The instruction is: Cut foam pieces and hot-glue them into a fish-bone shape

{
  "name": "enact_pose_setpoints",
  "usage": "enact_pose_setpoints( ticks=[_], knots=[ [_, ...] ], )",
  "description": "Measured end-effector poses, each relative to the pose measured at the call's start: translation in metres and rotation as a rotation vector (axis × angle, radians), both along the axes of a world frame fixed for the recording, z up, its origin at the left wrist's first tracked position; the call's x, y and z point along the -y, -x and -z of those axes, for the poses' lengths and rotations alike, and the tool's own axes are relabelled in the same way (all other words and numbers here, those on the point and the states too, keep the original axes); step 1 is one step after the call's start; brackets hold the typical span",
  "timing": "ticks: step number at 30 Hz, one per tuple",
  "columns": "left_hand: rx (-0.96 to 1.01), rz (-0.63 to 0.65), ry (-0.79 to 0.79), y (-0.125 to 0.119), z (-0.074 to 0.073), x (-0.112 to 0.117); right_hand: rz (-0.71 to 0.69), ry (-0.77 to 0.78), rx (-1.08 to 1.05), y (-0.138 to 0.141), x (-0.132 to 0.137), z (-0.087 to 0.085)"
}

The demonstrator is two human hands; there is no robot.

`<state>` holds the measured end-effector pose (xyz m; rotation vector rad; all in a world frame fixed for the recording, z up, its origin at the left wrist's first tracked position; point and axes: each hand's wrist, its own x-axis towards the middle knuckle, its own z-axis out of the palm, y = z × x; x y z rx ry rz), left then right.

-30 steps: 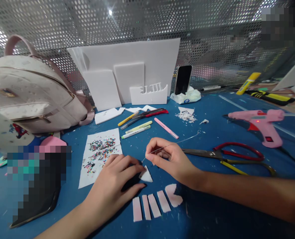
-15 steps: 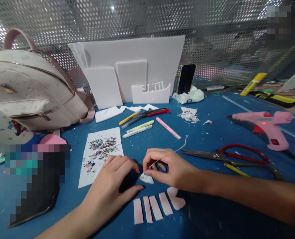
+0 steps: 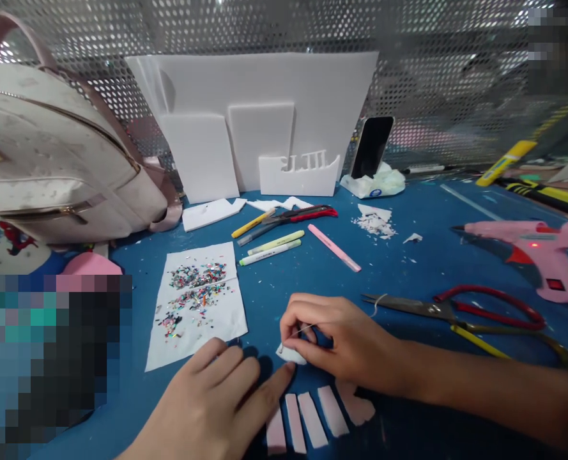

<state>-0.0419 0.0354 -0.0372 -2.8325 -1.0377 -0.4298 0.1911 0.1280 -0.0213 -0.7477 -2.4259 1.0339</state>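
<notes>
Diagonally down-left, strand (image 3: 305, 329) in pinched right hand (image 3: 348, 338); left hand (image 3: 209, 396) half-curled, empty.

We see our left hand (image 3: 211, 399) and right hand (image 3: 334, 335), both bare, with slim fingers (image 3: 307, 305). Behind the right hand's fingers, the wrist (image 3: 401, 361) and the long forearm (image 3: 480, 386) are bare too.

Right hand (image 3: 338, 338) pinches thin strand (image 3: 305, 329) at white piece (image 3: 292, 355).
</notes>
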Motion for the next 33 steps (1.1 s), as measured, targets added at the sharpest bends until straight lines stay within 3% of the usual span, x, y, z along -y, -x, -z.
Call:
enact_pose_setpoints(
  ticks=[17,27,33],
  knots=[
    [0.133,-0.037,0.001,-0.0038,0.0049,-0.0017,-0.036,-0.098,0.024,0.0001,-0.0003,0.0001],
    [0.167,-0.034,0.045,-0.0041,0.0073,0.0004,-0.113,-0.279,0.049,-0.0013,0.0038,0.0059],
    [0.143,-0.034,0.031,-0.0035,0.0081,0.0008,-0.085,-0.206,-0.034,0.0013,0.0021,0.003]
  ],
)
